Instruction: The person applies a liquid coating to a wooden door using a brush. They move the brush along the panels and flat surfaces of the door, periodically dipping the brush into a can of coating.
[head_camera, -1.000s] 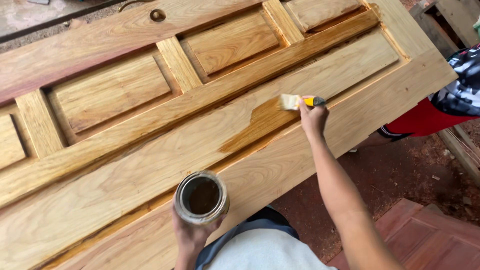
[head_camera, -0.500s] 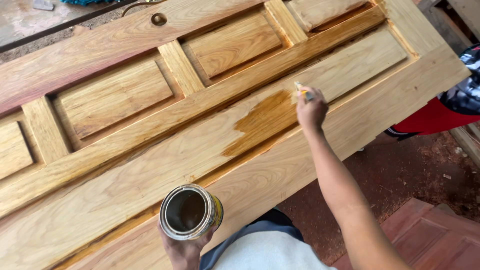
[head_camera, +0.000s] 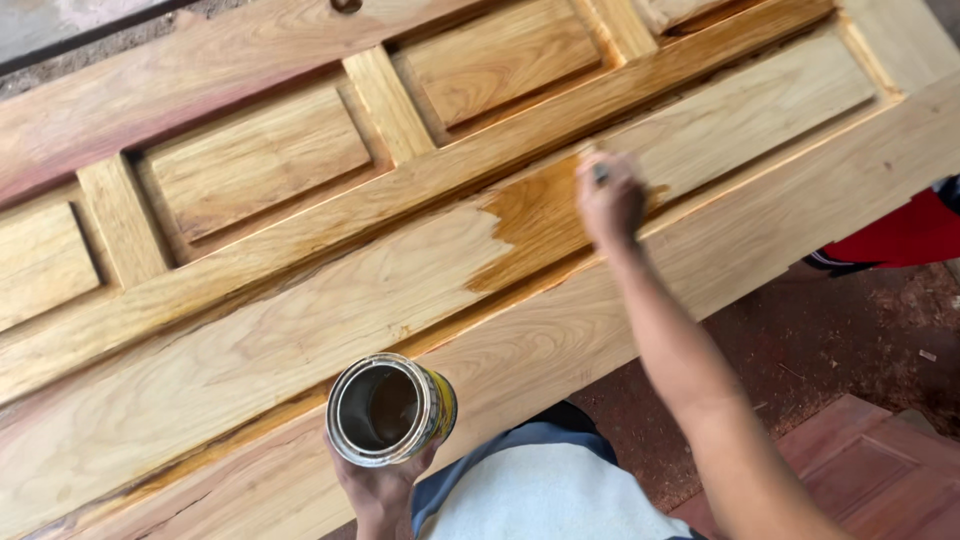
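Mostly unfinished as yet: a big panelled wooden door (head_camera: 250, 330) lying flat across nearly the whole frame, pale and dry over most of its long central panel and lower rail. Darker amber and glossy only along the grooves around the panels and in one wet patch (head_camera: 535, 215) at centre right of the frame, its ragged left edge marking where the coating stops. By the look of it, well under half done, with the wide left stretch and the bottom rail left to cover. Right hand (head_camera: 610, 205) at that patch, closed around a brush (head_camera: 598, 172), mostly hidden behind the knuckles. Left hand (head_camera: 378, 482) at bottom centre, cupped under an open round tin (head_camera: 388, 410), tilted, holding brown liquid.
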